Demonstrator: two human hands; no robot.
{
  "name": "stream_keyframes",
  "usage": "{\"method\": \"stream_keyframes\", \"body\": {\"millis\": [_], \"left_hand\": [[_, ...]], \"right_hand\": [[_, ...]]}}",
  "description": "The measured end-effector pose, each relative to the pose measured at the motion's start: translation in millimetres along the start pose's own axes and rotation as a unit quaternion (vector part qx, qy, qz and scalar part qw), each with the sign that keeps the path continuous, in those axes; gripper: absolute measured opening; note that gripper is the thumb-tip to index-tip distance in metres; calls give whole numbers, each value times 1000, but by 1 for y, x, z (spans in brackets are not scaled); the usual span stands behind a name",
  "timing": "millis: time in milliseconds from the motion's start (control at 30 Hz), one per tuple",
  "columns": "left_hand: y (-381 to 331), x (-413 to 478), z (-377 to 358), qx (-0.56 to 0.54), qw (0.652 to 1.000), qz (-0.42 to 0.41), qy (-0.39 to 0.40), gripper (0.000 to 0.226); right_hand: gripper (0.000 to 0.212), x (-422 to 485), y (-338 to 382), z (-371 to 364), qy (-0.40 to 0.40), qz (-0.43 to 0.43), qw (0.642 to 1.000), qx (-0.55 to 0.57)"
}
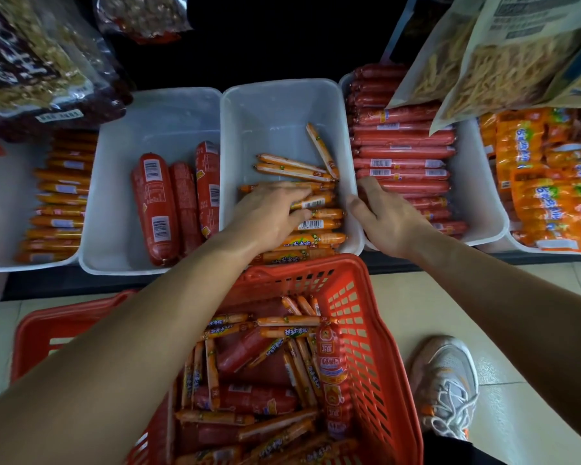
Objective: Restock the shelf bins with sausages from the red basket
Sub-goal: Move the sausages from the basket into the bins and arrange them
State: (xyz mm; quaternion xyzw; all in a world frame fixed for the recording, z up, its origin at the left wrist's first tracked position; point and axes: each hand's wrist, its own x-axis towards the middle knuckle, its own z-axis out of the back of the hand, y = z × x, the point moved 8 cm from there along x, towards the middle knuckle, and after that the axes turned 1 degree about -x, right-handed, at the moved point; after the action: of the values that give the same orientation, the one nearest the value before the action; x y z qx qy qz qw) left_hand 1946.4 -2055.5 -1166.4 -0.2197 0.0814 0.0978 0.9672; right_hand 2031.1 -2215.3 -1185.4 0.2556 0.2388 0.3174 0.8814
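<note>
While barcodes show, sausages (pixel 311 209) bear seemingly Chinese lettering.

The red basket (pixel 359 333), a plastic mesh one, sits on the floor just in front of the middle bin (pixel 275 105) and holds a loose jumble of thin orange sausages (pixel 287 321) and thicker red sausages (pixel 245 399). The middle bin, white and translucent, is partly filled: orange sausages (pixel 326 226) lie crosswise in rows at its near end, with three more (pixel 292 167) lying askew behind them. Its far end is bare.
</note>
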Motion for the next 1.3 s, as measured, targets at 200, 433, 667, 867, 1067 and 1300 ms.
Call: {"method": "stream_keyframes", "body": {"millis": [200, 433, 667, 867, 1067, 1300], "left_hand": [[17, -16, -27, 27, 975, 8, 222, 94], [23, 24, -22, -2, 988, -6, 154, 71], [7, 63, 26, -36, 998, 2, -45, 32], [20, 107, -12, 64, 987, 40, 141, 74], [29, 109, 2, 178, 980, -24, 88, 74], [41, 85, 8, 238, 971, 7, 33, 64]], "right_hand": [[37, 1, 0, -2, 7, -7, 1000, 0], [26, 1, -1, -2, 8, -4, 1000, 10], [20, 0, 2, -2, -2, 12, 1000, -7], [17, -1, 6, 0, -9, 16, 1000, -15], [24, 0, 4, -2, -15, 20, 1000, -13], [27, 0, 3, -3, -1, 12, 1000, -13]]}}
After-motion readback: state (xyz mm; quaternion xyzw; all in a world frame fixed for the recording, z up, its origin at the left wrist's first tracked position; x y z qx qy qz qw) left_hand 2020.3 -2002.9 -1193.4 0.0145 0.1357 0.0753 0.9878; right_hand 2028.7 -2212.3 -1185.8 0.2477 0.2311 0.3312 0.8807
